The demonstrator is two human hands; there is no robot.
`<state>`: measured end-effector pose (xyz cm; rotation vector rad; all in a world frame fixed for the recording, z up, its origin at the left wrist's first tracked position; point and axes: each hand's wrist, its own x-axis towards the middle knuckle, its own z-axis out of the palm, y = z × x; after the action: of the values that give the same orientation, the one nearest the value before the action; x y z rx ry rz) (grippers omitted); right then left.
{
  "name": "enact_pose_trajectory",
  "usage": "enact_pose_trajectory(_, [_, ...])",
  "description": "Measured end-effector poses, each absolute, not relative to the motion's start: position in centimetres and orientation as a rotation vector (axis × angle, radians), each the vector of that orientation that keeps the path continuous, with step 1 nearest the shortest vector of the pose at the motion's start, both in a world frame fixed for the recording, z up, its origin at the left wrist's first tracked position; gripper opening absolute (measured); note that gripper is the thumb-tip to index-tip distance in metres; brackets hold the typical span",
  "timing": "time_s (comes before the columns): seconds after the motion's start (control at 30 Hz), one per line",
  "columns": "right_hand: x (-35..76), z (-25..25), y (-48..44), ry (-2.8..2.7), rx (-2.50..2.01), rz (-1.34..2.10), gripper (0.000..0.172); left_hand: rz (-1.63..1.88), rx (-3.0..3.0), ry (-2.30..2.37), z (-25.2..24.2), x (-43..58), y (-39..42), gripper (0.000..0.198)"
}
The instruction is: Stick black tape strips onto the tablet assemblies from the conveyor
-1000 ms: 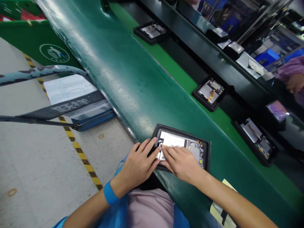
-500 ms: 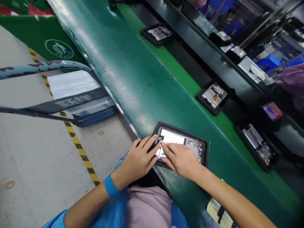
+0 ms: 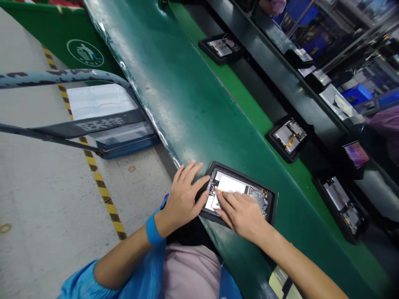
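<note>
An opened tablet in a black tray (image 3: 270,198) lies on the dark green bench (image 3: 174,95) near its front edge. Inside it I see a white panel, a small orange flex strip and a circuit board at the right end. My left hand (image 3: 183,197) rests at the tray's left end, fingers spread, thumb on the rim. My right hand (image 3: 241,214) lies flat on the tablet's inside, with its fingertips pressing by the orange strip. Neither hand holds anything.
More opened tablets in black trays (image 3: 288,137) ride the brighter green conveyor (image 3: 249,104) beyond the bench. A cart with a blue-grey handle (image 3: 62,77) and papers stands on the floor to my left, beside yellow-black floor tape (image 3: 102,189). Another person's sleeve (image 3: 385,120) shows far right.
My left hand has slid left off the tablet's inside onto the tray's end and spread its fingers. My right hand keeps pressing by the orange strip. The view has swung a little.
</note>
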<state>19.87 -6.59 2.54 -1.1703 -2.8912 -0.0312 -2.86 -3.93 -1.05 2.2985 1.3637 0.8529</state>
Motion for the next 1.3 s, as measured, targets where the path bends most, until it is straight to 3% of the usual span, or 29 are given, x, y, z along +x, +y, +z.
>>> enact_pose_trajectory(0.27, [19.9,2.4,-6.5,-2.861,-1.140,0.050,0.047,0.729,2.191,1.398,-1.5,-0.6,-3.1,0.052])
enact_pose_trajectory(0.77, [20.2,2.1,-6.7,-2.707,-1.206,0.170,0.046,0.657,2.174,1.441,-1.0,0.1,-2.8,0.053])
enact_pose_trajectory(1.3, [20.3,1.9,-7.0,-2.826,-1.223,0.095,0.046,0.857,2.097,1.328,-2.2,-1.0,-3.4,0.044])
